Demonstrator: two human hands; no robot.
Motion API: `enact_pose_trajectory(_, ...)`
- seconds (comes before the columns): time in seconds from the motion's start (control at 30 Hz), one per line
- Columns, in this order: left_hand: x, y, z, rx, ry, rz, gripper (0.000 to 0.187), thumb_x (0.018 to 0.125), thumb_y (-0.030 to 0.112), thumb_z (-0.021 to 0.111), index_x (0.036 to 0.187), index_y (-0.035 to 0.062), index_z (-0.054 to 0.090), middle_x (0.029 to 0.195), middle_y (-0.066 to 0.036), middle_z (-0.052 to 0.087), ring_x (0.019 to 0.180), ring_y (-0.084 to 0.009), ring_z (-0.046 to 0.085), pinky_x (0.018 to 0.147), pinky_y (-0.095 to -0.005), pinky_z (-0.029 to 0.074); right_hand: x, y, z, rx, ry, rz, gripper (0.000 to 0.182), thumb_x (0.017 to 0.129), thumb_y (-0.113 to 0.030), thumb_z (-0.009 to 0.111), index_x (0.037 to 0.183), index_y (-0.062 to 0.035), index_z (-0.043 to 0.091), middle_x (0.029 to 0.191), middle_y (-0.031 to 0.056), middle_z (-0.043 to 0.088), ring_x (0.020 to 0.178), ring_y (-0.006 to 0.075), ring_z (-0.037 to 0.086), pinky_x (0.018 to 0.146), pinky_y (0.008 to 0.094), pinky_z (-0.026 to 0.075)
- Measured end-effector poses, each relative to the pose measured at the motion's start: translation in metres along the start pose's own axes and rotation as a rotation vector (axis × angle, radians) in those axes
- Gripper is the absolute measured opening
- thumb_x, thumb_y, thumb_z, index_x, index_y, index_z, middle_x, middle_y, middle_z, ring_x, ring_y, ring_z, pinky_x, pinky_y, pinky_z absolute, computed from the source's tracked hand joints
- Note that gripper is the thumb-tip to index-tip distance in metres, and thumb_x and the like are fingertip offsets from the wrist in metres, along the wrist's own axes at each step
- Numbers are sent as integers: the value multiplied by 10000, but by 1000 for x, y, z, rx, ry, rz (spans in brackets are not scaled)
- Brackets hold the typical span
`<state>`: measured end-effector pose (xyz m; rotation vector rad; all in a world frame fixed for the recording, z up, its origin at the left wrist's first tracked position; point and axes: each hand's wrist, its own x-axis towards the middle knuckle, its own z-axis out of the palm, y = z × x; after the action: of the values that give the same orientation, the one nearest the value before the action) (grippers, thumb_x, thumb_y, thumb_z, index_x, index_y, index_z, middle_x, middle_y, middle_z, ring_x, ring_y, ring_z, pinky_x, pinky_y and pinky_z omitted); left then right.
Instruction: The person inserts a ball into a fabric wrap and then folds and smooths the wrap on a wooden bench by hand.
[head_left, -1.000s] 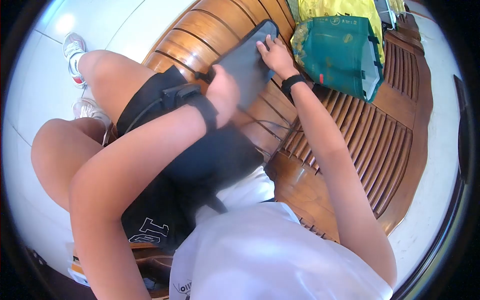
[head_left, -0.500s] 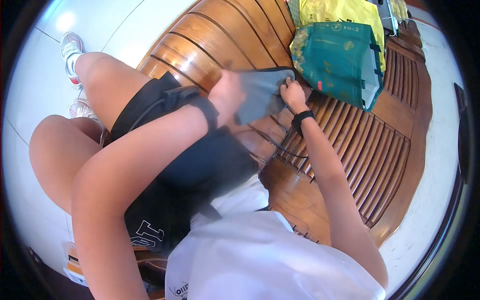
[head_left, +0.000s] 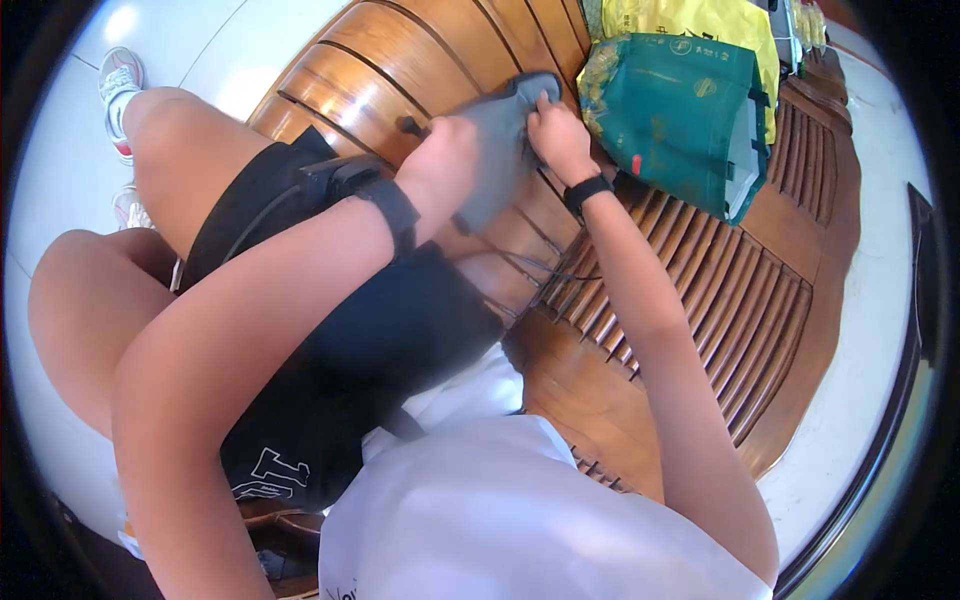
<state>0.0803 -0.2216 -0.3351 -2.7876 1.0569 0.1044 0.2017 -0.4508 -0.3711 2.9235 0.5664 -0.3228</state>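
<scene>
A piece of grey fabric (head_left: 492,140) with darker edging is stretched between my two hands, above the wooden seat. My left hand (head_left: 440,165), slightly blurred, is closed round its left side. A small dark end (head_left: 411,127) sticks out beyond that hand. My right hand (head_left: 558,138) pinches the fabric's upper right corner, with the thumb on top. Black bands (head_left: 587,195) circle both wrists, and a dark device (head_left: 340,180) sits by my left forearm. Part of the fabric is hidden behind my left fingers.
The wooden bench (head_left: 350,75) has a slatted section (head_left: 715,310) at right. A green shopping bag (head_left: 675,120) stands close to my right hand, with a yellow bag (head_left: 700,18) behind it. A thin dark cable (head_left: 530,262) runs across the seat below the fabric.
Both hands have shifted left and my right hand also upward. The grey fabric has moved with them and looks narrower and more bunched. My view has shifted slightly.
</scene>
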Motion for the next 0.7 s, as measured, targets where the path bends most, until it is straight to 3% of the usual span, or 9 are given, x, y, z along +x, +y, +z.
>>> enact_pose_trajectory(0.1, -2, 1, -3, -33, -22, 35, 242, 856, 193, 567, 1004, 113, 741, 1081, -44, 618, 1155, -289, 465, 868, -405, 402, -27, 36, 12, -102, -205, 140, 318, 875, -232, 491, 1070, 13, 545, 986, 247, 665, 889, 420, 653, 790, 507, 527)
enact_pose_trajectory(0.3, 9, -1, 4, -208, -97, 49, 228, 839, 200, 593, 996, 144, 748, 1080, -18, 610, 1143, -275, 458, 851, -397, 400, -29, 41, 12, -93, -263, 328, 311, 847, -249, 512, 916, 8, 673, 999, 264, 670, 917, 429, 650, 845, 490, 518)
enact_pose_trajectory(0.47, 17, 8, 3, -186, -93, 11, 231, 835, 196, 599, 1003, 146, 751, 1057, 3, 614, 1122, -255, 459, 843, -375, 394, 12, -2, 9, -1, 0, 97, 301, 850, -248, 519, 856, 11, 674, 895, 257, 670, 861, 419, 656, 791, 501, 527)
enact_pose_trajectory(0.6, 23, 6, 3, -226, -92, -15, 229, 827, 200, 605, 992, 149, 754, 1039, 17, 621, 1094, -238, 467, 822, -360, 390, 36, -50, -30, 32, -8, 53, 302, 856, -255, 513, 899, 2, 666, 872, 260, 663, 831, 434, 649, 780, 509, 526)
enact_pose_trajectory(0.7, 24, 4, 1, -274, -84, -10, 223, 824, 197, 606, 982, 147, 756, 1021, 20, 630, 1077, -231, 476, 810, -355, 390, 21, -36, -23, -6, -52, 65, 304, 864, -264, 510, 874, -4, 667, 858, 254, 667, 810, 429, 657, 739, 509, 536)
